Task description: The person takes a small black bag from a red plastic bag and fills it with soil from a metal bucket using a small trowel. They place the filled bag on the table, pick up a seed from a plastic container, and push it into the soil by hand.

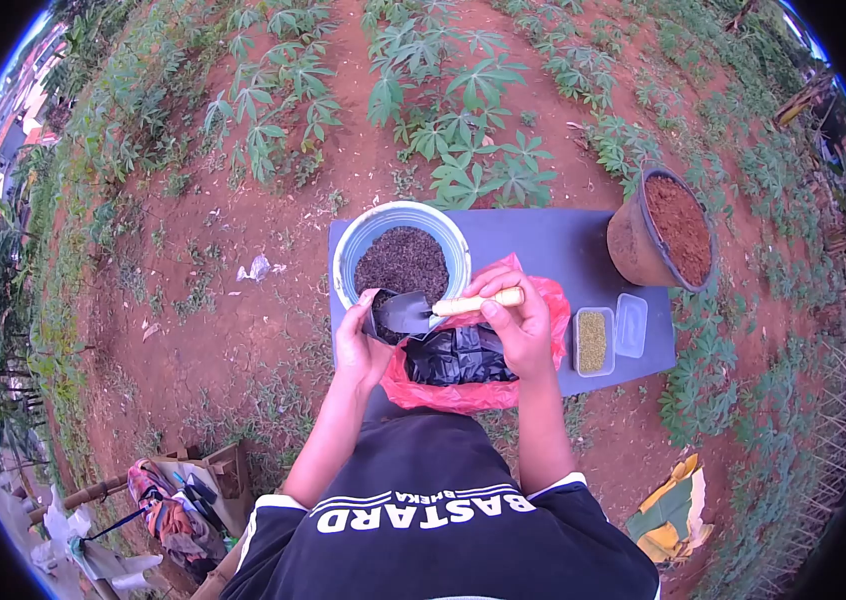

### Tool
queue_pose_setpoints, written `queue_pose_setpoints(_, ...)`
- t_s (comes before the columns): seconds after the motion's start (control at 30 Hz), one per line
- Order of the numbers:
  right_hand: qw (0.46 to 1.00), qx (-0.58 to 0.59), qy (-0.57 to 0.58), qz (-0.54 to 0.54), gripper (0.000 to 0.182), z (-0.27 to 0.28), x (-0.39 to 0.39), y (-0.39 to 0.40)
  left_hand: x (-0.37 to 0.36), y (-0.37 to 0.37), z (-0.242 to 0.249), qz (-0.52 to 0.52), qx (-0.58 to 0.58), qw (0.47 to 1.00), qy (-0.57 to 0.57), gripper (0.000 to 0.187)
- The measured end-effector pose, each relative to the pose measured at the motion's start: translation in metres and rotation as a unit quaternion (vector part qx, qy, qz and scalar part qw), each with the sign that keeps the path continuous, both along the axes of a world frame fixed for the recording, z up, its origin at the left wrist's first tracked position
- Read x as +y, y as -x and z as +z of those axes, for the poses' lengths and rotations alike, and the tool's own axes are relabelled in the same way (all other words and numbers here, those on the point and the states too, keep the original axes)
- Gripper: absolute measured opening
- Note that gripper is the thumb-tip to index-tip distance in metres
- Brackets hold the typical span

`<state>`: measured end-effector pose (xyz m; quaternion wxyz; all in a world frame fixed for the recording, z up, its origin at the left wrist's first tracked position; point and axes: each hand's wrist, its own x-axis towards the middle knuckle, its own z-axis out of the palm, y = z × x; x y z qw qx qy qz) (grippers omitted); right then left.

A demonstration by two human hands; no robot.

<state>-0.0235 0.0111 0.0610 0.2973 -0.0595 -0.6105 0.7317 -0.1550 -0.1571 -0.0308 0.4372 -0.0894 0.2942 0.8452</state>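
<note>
My right hand (pixel 521 325) is closed around the pale handle of a small hand trowel (pixel 406 314), whose dark blade points left. The blade lies at the mouth of a black plastic planting bag (pixel 376 328), which my left hand (pixel 358 350) grips at its side. Dark soil shows in the bag. Just beyond my hands stands a light blue round tub (pixel 459 246) of dark, loose soil (pixel 398 258). Below the trowel, a red plastic bag (pixel 405 392) lies spread, with folded black plastic bags (pixel 458 357) inside it.
All this rests on a grey table (pixel 543 235). At its right are a brown pot (pixel 631 247) of reddish soil, a clear container (pixel 595 364) of small greenish grains and its lid (pixel 631 325). Leafy plants (pixel 473 150) grow beyond; cloth items (pixel 178 515) hang lower left.
</note>
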Motion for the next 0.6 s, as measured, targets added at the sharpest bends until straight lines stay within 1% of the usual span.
queue_pose_setpoints(0.07,1.000,-0.003,0.009,0.004,0.011,-0.004,0.007,-0.007,0.006,-0.003,0.001,-0.001,0.004,1.000,0.003,0.037)
queue_pose_setpoints(0.13,1.000,-0.008,0.021,-0.009,0.011,-0.008,0.014,-0.015,0.012,-0.007,0.001,-0.029,0.044,0.998,-0.046,0.036)
queue_pose_setpoints(0.17,1.000,-0.007,0.023,-0.006,0.011,-0.008,0.017,-0.017,0.015,-0.010,0.002,-0.026,0.044,0.998,-0.044,0.036)
queue_pose_setpoints(0.23,0.999,0.006,0.023,-0.024,0.011,-0.004,0.023,-0.022,0.023,-0.018,0.019,-0.018,0.003,1.000,-0.023,0.025)
queue_pose_setpoints(0.37,0.999,0.022,0.027,-0.022,0.010,-0.005,0.040,-0.032,0.033,-0.029,0.028,-0.008,0.003,1.000,-0.005,0.024)
queue_pose_setpoints(0.43,0.999,0.010,0.027,-0.020,0.009,-0.010,0.046,-0.036,0.037,-0.034,0.029,0.004,-0.003,1.000,0.006,0.023)
queue_pose_setpoints(0.6,1.000,0.012,-0.006,-0.008,0.010,-0.009,0.055,-0.048,0.044,-0.045,0.018,0.007,0.015,1.000,-0.006,0.025)
